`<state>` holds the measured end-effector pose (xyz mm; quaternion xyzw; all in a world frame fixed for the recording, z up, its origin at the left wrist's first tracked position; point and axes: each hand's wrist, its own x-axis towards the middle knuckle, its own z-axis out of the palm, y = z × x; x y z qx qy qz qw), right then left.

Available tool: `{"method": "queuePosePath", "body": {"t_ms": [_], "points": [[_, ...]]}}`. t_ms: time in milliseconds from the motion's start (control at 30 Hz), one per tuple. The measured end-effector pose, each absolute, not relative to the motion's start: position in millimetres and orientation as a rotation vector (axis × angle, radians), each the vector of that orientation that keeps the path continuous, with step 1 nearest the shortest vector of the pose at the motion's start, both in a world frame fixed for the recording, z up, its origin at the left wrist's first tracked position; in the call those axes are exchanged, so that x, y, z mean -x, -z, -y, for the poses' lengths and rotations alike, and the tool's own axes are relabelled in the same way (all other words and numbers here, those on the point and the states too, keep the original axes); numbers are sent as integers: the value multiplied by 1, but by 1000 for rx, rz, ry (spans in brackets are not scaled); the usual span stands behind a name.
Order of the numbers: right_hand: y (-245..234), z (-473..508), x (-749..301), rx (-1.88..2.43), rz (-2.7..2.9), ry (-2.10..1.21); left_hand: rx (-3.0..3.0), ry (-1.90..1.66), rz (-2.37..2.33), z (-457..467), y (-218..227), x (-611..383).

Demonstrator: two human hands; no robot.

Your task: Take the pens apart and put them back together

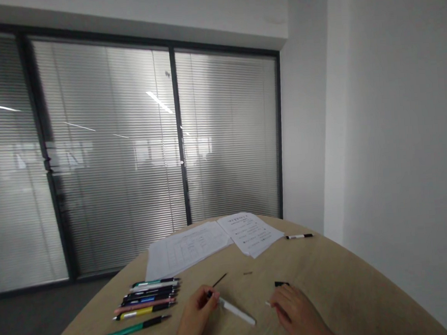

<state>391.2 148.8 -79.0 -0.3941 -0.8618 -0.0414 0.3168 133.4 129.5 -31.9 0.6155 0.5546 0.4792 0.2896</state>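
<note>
My left hand (198, 312) is closed in a pinch around a small black pen part (210, 294). Against its fingertips is the end of a white pen barrel (237, 312), which slants down to the right; whether the fingers also grip it I cannot tell. A thin dark refill (219, 279) shows just beyond that hand. To the right, my right hand (297, 313) is curled low over the table, a small whitish tip (268, 303) showing at its fingers. A black piece (281, 284) shows at its far side, partly hidden by the fingers.
Several pens (148, 298) lie in a row on the left, with a green pen (131, 330) nearest me. Printed sheets (187, 249) and another page (251, 234) cover the table's far side. A black-and-white pen (299, 236) lies at the right; a tiny dark piece (247, 273) is mid-table.
</note>
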Motion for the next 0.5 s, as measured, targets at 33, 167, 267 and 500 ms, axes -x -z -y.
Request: {"method": "queuePosePath", "body": {"t_ms": [33, 167, 267, 500], "points": [[80, -150, -391, 1054, 2254, 94, -1694, -1263, -1492, -129, 34, -133], [82, -152, -392, 1096, 2213, 74, -2002, -1069, -1539, -121, 39, -137], [81, -151, -391, 1107, 2200, 73, -2308, -906, -1495, -114, 38, -140], [73, -145, -391, 1162, 2170, 61, -2719, -677, -1627, -121, 54, -139]]}}
